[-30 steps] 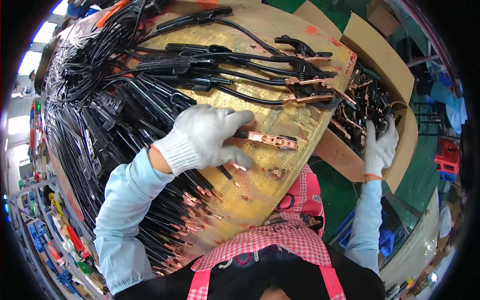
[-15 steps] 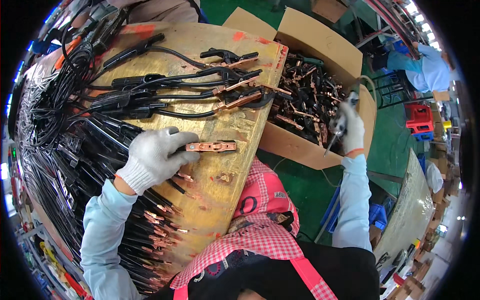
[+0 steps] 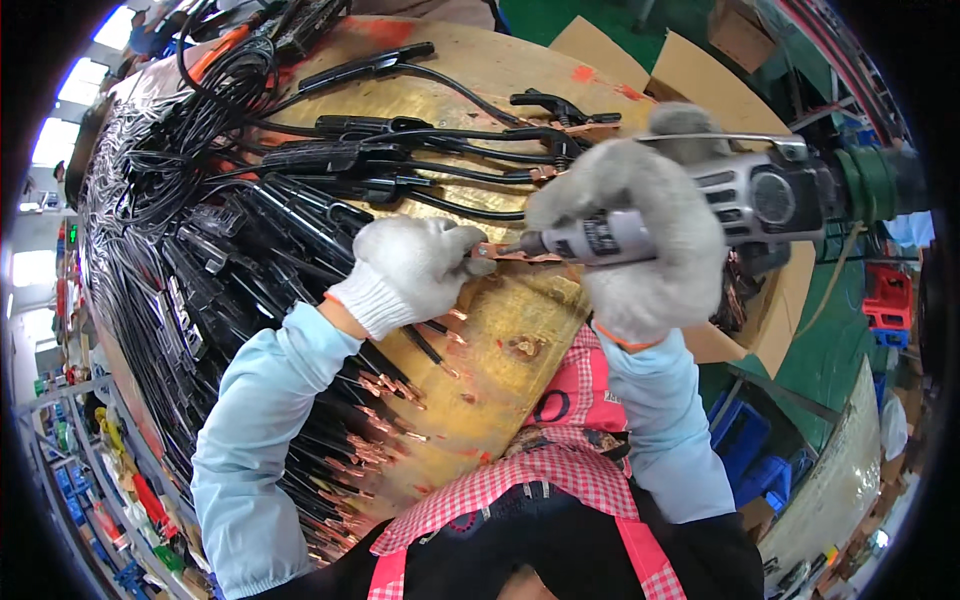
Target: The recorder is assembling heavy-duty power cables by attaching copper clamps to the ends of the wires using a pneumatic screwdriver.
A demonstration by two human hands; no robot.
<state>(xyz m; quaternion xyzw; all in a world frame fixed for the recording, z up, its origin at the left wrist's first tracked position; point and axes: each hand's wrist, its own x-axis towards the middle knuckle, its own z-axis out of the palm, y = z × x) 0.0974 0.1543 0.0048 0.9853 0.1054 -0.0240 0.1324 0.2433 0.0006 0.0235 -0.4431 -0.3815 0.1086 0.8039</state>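
Note:
My left hand [image 3: 405, 268], in a white knit glove, pinches one end of a copper clamp piece [image 3: 512, 254] against the wooden tabletop. From the right, my gloved right hand [image 3: 650, 255] is wrapped around the front of a silver power screwdriver [image 3: 770, 195] with a green ring at its rear. The screwdriver's dark nose points left and meets the copper piece, so its tip is partly hidden. Just beyond lie black clamp handles [image 3: 370, 157] with cables attached. Beside my left forearm are many black cables with bare copper ends [image 3: 385, 385].
A worn wooden table [image 3: 500, 400] has its edge running close to my apron. Right of it stands an open cardboard box [image 3: 700, 80] of copper and black parts, partly hidden by my arm. Bundled black cables [image 3: 150, 170] cover the table's left side. Red and blue crates [image 3: 888, 298] stand farther right.
My right hand has brought the screwdriver from over the box leftward to the copper piece. My left hand still holds that piece on the table. The whole view has shifted.

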